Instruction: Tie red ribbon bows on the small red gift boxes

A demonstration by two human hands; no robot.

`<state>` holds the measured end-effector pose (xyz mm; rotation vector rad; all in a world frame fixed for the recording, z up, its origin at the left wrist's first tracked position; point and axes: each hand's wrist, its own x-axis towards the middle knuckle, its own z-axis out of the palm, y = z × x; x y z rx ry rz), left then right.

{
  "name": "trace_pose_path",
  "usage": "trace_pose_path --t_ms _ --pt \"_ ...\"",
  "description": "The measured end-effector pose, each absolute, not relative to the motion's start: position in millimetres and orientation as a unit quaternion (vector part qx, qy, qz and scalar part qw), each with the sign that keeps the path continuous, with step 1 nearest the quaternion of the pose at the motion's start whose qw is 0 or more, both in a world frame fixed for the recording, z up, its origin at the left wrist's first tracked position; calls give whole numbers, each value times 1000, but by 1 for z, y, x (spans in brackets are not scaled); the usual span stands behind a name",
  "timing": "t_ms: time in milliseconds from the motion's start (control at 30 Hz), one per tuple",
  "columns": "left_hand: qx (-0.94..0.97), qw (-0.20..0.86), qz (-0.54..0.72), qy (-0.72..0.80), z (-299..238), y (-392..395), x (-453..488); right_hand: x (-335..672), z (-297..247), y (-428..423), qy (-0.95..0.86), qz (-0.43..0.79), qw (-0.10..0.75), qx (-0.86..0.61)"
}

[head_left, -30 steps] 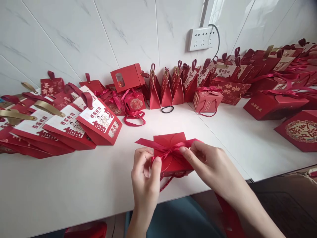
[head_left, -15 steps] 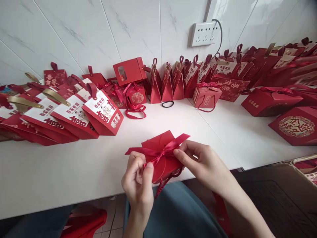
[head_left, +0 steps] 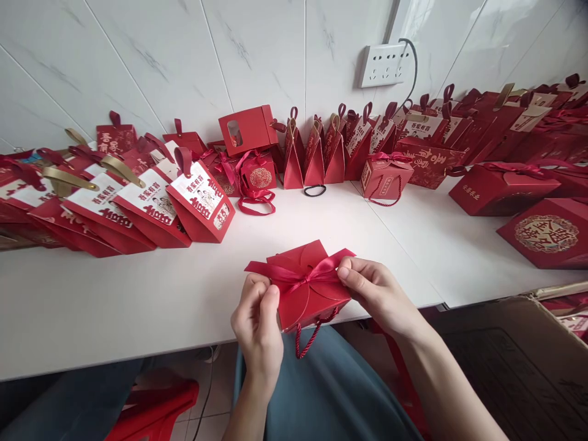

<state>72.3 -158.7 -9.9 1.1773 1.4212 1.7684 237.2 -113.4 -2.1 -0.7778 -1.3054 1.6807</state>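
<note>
- The left hand (head_left: 258, 318) pinches the left side of the ribbon bow (head_left: 307, 278) between thumb and curled fingers.
- The right hand (head_left: 372, 288) pinches the bow's right side.
- The red box (head_left: 294, 306) lies between both hands at the table's (head_left: 358, 226) near edge, under the bow; how fully it rests there is hard to tell.
- A twisted rope handle (head_left: 303, 354) hangs from its near side.
- Beyond lies a black ring (head_left: 315, 195), near upright triangular boxes (head_left: 294, 165).

Soft light brightens the smooth white tabletop (head_left: 184, 294), greyer at left; the glossy, grey-veined white tile wall (head_left: 261, 49) shows glare at upper right. Wide-angle distortion stretches the edges.
</note>
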Motion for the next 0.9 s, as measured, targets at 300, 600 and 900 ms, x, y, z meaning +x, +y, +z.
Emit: trace_pose_path --t_ms 300,600,900 --pt "430 264 673 541 -14 -160 73 236 -8 -109 -468 705 433 -311" --pt "391 272 703 528 -22 -157 79 233 -12 -110 -431 715 458 -304" --pt "450 333 636 532 -10 -165 66 239 -15 -113 -496 642 460 -362"
